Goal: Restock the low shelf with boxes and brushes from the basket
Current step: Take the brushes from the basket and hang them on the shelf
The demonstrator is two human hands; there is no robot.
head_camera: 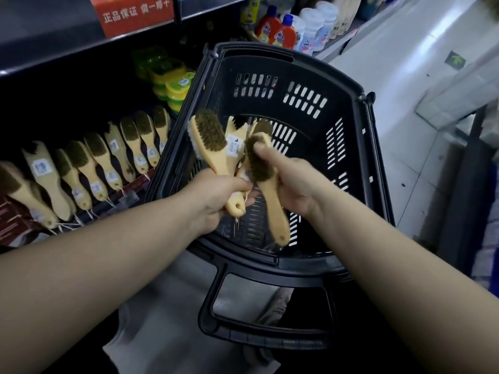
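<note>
The left hand's (216, 195) fingertips are hidden: they curl under a bunch of brush handles, and only the knuckles and back of the hand show. How many brushes are in that bunch (216, 147) is hard to tell; three heads fan out above the curled fingers, and one of them is half covered by the brush in the other hand. A thin hanging cord below the fist is blurred. The right hand (291, 182) holds a single brush (263, 174), thumb pressed flat on the bristles, the other fingers wrapped behind the handle and out of sight. Its handle end sticks out below the palm, with a small round hole near the tip.

The brushes are pale smooth wood, waisted at the neck, with short, dense brown bristles and small white labels whose print is too small to read. Both hands hover over the basket (361, 147), black hard plastic with slotted walls and floor and a looped handle at its near end; the floor that shows holds nothing.

Left of the left fingers, the shelf (129, 197) carries a slanted row of like brushes (97, 163), heads in shadow. Beyond the fingertips stand stacked yellow-green tubs (172, 85), edges blurred, and bottles (280, 31) farther back.
</note>
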